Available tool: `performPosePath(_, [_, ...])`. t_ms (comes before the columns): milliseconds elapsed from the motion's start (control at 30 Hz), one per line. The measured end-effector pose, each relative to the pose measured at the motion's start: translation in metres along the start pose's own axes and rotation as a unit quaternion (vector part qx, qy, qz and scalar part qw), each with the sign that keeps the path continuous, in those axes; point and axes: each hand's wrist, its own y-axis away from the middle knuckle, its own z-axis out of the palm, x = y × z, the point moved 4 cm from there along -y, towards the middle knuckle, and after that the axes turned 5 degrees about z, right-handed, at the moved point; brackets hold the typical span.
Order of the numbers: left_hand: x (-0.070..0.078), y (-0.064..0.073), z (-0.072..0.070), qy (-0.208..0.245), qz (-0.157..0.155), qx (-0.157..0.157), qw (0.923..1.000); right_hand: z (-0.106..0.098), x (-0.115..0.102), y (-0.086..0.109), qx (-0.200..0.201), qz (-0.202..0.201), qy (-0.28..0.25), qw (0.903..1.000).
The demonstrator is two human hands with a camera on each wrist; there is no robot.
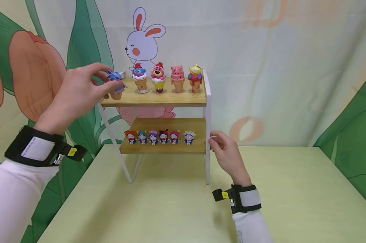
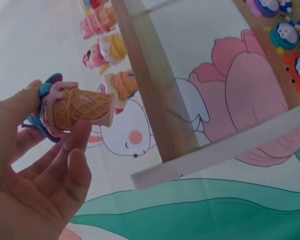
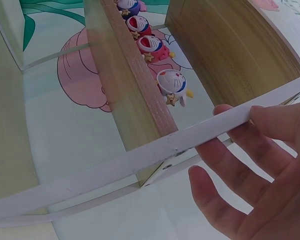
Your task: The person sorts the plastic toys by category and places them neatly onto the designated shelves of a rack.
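Observation:
My left hand [image 1: 81, 92] pinches a blue-eared cone figurine [image 1: 116, 84] at the left end of the top shelf [image 1: 171, 99]. In the left wrist view its waffle cone [image 2: 80, 107] shows between thumb and fingers, beside the shelf's edge. On the top shelf stand a blue figurine with a white swirl [image 1: 139, 79], a pink bear figurine [image 1: 158, 78], a pink pig figurine [image 1: 178, 79] and a yellow-headed figurine [image 1: 195, 79], all on cones. My right hand [image 1: 227, 152] grips the rack's white right frame [image 3: 215, 125], thumb on one face, fingertips behind it.
Several small blue-and-white figurines [image 1: 153, 137] in coloured hats line the lower shelf [image 1: 171, 148], the cow-horned one [image 1: 189, 137] set apart at the right. The rack stands on a pale green table [image 1: 277, 189], before a printed curtain [image 1: 292, 84].

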Motion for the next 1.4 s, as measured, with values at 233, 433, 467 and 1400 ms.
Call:
performPosePath(233, [-0.013,-0.016,-0.005,-0.002,-0.027,0.012,0.9996,0.003,0.000,0.002,-0.001,-0.006,0.004,1.0000])
performPosePath(433, [-0.020,-0.029,-0.008,0.000,-0.058,0.020,0.9981,0.003,-0.002,0.001,-0.001,0.010,0.005,0.9999])
performPosePath(467, [-0.022,-0.031,-0.008,0.000,-0.065,0.019,0.9977,0.003,-0.002,0.001,-0.001,0.013,0.006,0.9999])
performPosePath(1400, [-0.039,-0.050,0.026,0.039,-0.167,-0.072,0.9826,0.002,-0.003,0.001,0.000,0.016,0.000,0.9999])
